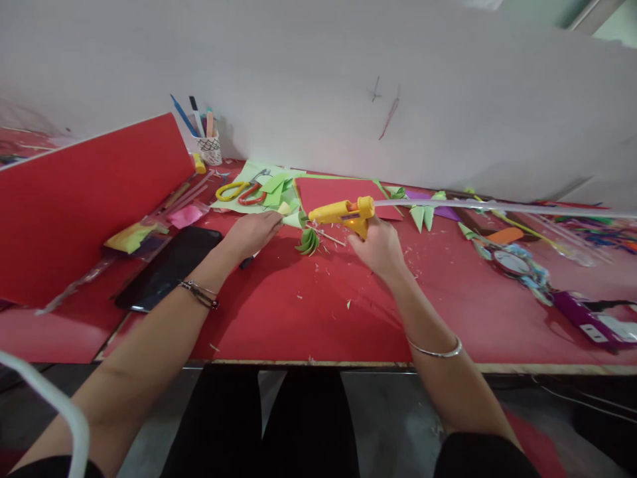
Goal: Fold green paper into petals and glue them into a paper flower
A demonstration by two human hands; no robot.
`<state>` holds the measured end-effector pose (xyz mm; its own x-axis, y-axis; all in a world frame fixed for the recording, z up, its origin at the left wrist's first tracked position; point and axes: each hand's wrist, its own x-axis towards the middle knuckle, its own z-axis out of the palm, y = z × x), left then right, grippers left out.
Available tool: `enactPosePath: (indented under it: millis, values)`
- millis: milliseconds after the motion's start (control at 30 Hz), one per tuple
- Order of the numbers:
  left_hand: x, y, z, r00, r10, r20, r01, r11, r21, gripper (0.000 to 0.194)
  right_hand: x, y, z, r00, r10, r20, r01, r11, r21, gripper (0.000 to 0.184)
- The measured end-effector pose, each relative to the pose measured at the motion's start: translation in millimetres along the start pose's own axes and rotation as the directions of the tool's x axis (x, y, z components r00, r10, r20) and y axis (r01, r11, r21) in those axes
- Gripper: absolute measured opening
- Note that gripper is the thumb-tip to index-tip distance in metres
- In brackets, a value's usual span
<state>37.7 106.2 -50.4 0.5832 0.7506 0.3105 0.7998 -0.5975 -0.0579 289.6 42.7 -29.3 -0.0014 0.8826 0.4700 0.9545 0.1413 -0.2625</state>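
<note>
My right hand point(381, 247) is wrapped round the handle of a yellow hot glue gun point(341, 212), with a long clear glue stick point(472, 207) running out of its back to the right. The gun's nozzle points left, at a pale green rolled paper cone point(295, 219). My left hand point(255, 234) pinches that cone at its left end. Whether the nozzle touches the cone I cannot tell. Just below lies a darker green curled paper piece point(308, 242) on the red tabletop point(308, 312), near a thin stick point(326, 236).
Scissors point(239, 191) lie on light green paper behind my left hand. A black phone point(169, 269), a red board point(99, 192) and a pen cup point(210, 149) are at left. Folded green paper pieces point(423, 214), a round decorated item point(512, 261) and a purple box point(584, 318) are at right.
</note>
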Motion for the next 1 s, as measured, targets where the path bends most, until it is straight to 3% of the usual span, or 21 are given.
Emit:
enactPosePath:
  millis: [233,633,800,1000]
  values:
    - [-0.3,-1.8,-0.5,0.997,-0.019,-0.071,0.024,0.997,0.067,0.028,-1.3,-2.4,-2.7,1.0,0.0,0.024,-0.002,0.999,0.053,0.036]
    - [-1.4,-3.3,-1.5,0.966,0.049,-0.254,-0.049,0.999,0.009,0.026,-2.8,-4.0,-3.4,0.997,0.015,-0.082,0.011,0.952,0.307,0.043]
    - [-2.4,-2.3,-4.0,0.945,0.046,-0.325,-0.051,0.999,-0.006,0.028,-2.8,-5.5,-5.0,0.999,0.041,-0.029,-0.027,0.927,0.375,0.051]
    - [-3.8,-2.2,-6.2,0.924,0.058,-0.377,-0.05,0.998,0.032,0.028,-4.4,-8.8,-7.2,0.999,0.033,0.032,-0.042,0.926,0.376,0.048]
